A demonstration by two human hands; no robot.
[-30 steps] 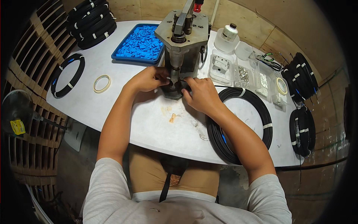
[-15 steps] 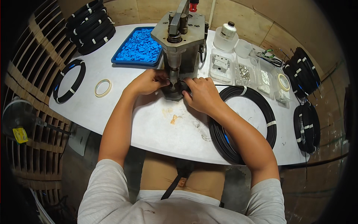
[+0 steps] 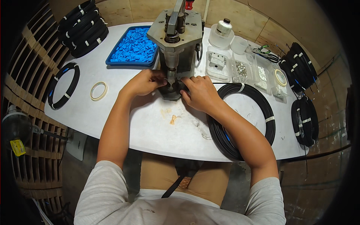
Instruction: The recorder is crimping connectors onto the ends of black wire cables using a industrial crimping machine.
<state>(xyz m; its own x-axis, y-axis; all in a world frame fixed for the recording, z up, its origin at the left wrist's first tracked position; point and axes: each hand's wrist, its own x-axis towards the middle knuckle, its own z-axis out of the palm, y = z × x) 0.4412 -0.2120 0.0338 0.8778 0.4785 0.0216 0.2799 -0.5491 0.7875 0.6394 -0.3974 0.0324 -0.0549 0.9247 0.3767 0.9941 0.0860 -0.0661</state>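
A metal bench press point(image 3: 157, 32) with a vertical ram stands in front of me on the white table. My left hand point(image 3: 144, 83) is at the left of the ram's lower end, thumb and fingers pinched together; whatever lies between them is too small to make out. On the ram's other side, my right hand point(image 3: 200, 93) has its fingers closed around the end of a black cable, mostly hidden by the hand. That cable runs behind the hand to a large black cable coil point(image 3: 269, 105), bound with white tape, under my right forearm.
A blue tray point(image 3: 108, 64) full of small blue pieces point(image 3: 135, 47) sits left of the press. Clear boxes of small metal parts point(image 3: 240, 71) and a white bottle point(image 3: 224, 28) stand at right. A tape roll point(image 3: 93, 96) and more cable coils point(image 3: 77, 88) lie around the table's sides.
The whole view has shifted slightly, with the scene a little further left in the picture. Both hands stay at the press with nearly the same grip.
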